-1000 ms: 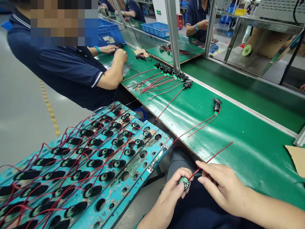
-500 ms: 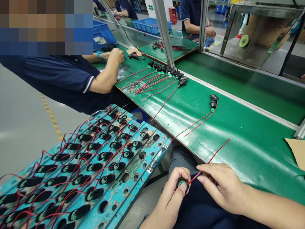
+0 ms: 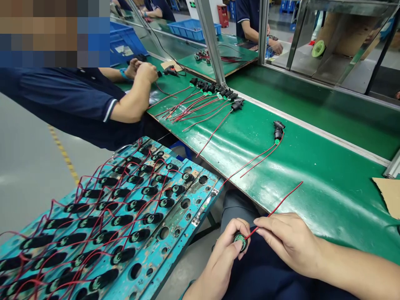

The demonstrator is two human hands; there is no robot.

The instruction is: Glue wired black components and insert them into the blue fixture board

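Observation:
Low in the view, my left hand point(image 3: 226, 252) is closed around a small black round part point(image 3: 240, 241) with a green face, its thumb on the edge. A red wire point(image 3: 286, 198) runs from that part up to the right. My right hand point(image 3: 286, 239) pinches this wire between thumb and fingertips, close beside the part; the wire's free end reaches over the green table. To the left, a turquoise rack point(image 3: 178, 221) holds rows of black parts with red wires.
A black connector point(image 3: 278, 132) with two red wires lies on the green table point(image 3: 315, 166). Farther back are several more connectors point(image 3: 206, 88). A person point(image 3: 75, 96) works at the left. Cardboard point(image 3: 387, 193) lies at the right edge.
My right thumb and fingers have closed on the red wire and sit slightly farther left, nearer the round part. The camera view has shifted slightly.

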